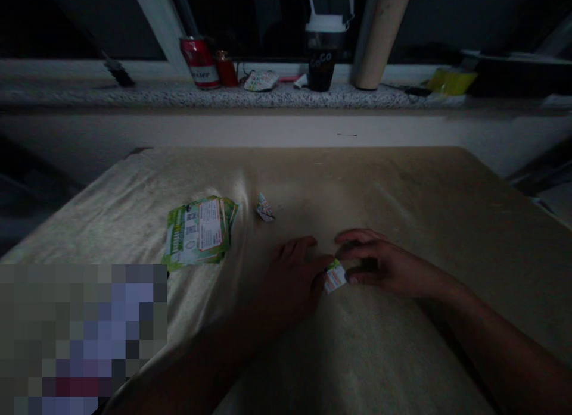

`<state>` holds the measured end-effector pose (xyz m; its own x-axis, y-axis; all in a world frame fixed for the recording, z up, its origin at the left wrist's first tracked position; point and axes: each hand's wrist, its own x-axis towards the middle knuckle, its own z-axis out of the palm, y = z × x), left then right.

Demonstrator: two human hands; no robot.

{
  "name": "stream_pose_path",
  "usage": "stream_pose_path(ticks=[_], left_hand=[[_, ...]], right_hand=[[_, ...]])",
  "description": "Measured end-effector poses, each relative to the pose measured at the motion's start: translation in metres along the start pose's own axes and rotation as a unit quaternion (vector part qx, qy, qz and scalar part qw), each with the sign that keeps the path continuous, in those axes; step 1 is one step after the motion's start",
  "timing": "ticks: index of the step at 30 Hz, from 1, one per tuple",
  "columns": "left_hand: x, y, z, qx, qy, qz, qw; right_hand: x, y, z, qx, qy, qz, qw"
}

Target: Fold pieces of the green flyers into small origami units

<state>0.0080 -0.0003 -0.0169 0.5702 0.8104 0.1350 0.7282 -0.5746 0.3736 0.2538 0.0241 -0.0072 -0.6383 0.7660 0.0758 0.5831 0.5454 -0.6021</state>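
Note:
A small folded piece of printed paper (335,277), white with a green corner, lies on the cloth-covered table between my two hands. My left hand (297,275) rests over its left side, thumb at the paper's upper edge and the other fingers stretched out on the cloth. On the right, my right hand (375,260) has its fingers apart and curved, with the thumb at the paper's right edge. Beyond my left hand stands a small folded paper shape (265,208). A stack of green printed leaflets (199,231) lies to the left.
The table (393,189) has a creased cloth. Along the windowsill (165,96) behind it stand a red can (200,64), a red lighter-like container (226,68), a crumpled printed paper (261,80), a lidded drink cup (322,58) and a cardboard tube (379,40). A blurred patch covers the lower left.

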Motion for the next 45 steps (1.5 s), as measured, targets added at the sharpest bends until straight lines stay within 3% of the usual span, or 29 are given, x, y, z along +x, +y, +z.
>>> stream_pose_path(ticks=[4,8,19,30,41,45], left_hand=[[0.001,-0.003,0.000,0.006,-0.002,0.015,1.000],[0.002,-0.008,-0.002,-0.002,-0.024,0.040,0.999],[0.000,0.002,-0.005,0.061,-0.037,0.123,0.990],[-0.010,0.013,-0.007,0.081,-0.064,0.116,0.988],[-0.011,0.013,-0.007,0.060,-0.077,0.080,0.992],[-0.012,0.005,-0.011,0.032,-0.071,0.112,0.991]], right_hand=[[0.006,0.001,0.008,-0.002,0.078,0.011,0.997],[0.011,0.001,0.014,-0.021,0.118,0.005,0.993],[0.006,-0.006,0.019,-0.033,0.103,0.017,0.994],[0.014,-0.010,0.030,-0.023,0.136,0.068,0.988],[0.033,-0.018,0.046,-0.075,0.240,0.122,0.960],[0.031,-0.019,0.045,-0.064,0.221,0.091,0.969]])
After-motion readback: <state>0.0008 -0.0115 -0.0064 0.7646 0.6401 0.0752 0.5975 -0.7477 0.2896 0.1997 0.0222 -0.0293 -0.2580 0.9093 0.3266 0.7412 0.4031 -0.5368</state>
